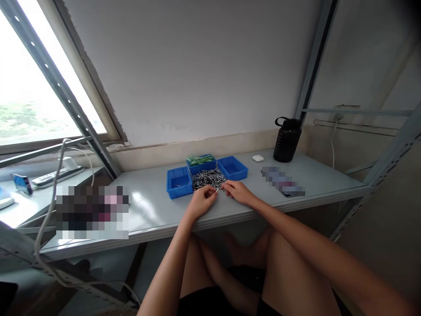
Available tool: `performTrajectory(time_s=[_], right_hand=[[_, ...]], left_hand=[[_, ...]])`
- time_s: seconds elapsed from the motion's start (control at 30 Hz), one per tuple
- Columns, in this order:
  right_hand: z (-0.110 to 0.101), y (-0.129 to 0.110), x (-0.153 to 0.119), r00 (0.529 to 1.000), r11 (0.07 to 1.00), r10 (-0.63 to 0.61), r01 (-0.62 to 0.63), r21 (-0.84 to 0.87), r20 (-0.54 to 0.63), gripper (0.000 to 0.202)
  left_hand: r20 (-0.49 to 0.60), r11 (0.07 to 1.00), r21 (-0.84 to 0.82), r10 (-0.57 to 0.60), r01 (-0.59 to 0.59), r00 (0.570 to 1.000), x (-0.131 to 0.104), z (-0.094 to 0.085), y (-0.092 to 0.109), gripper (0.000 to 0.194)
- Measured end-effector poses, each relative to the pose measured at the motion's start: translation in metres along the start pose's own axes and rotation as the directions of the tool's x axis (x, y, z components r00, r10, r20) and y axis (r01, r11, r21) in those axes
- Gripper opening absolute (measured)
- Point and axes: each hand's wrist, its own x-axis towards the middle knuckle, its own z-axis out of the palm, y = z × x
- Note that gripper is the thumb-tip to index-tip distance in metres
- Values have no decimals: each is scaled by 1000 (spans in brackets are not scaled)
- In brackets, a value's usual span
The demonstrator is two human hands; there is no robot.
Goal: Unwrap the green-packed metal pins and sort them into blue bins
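A heap of thin metal pieces (208, 177) lies on the grey table between blue trays. In front of the heap, my left hand (203, 199) pinches a small shiny metal piece (216, 190) at its fingertips. Just to the right, my right hand (237, 191) is closed at the heap's front right edge, its fingertips near the left ones; what it holds is too small to make out. The left blue tray (179, 191) has a thin piece in it. Green bags (200, 159) fill the back blue tray (201, 168). A third blue tray (233, 174) stands at the right.
On the table (158, 221), a black bottle (287, 140) stands at the back right near a white case (258, 158). A blurred flat object (283, 181) lies to the right, a blurred dark object (92, 210) to the left. A white cable (49, 215) hangs at the far left.
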Motion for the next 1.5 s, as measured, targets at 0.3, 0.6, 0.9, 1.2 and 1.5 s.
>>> performTrajectory(time_s=[0.3, 0.6, 0.9, 1.2, 1.5], right_hand=[[2, 3, -4, 1000, 997, -6, 8, 74, -21, 27], [3, -6, -7, 998, 999, -45, 45, 4, 45, 29], [4, -12, -6, 986, 986, -52, 76, -149, 160, 28], [-13, -11, 4, 904, 904, -77, 241, -352, 421, 23], [-5, -27, 5, 910, 848, 54, 176, -500, 412, 20]], left_hand=[[0, 998, 62, -31, 30, 1000, -2, 1, 1, 18], [-8, 996, 87, -34, 35, 999, -6, 2, -4, 21], [16, 965, 261, 5, -9, 1000, -9, 4, -1, 15], [68, 938, 340, 54, -74, 996, -5, 7, -5, 18], [94, 967, 246, 43, -65, 995, -3, 7, -6, 14]])
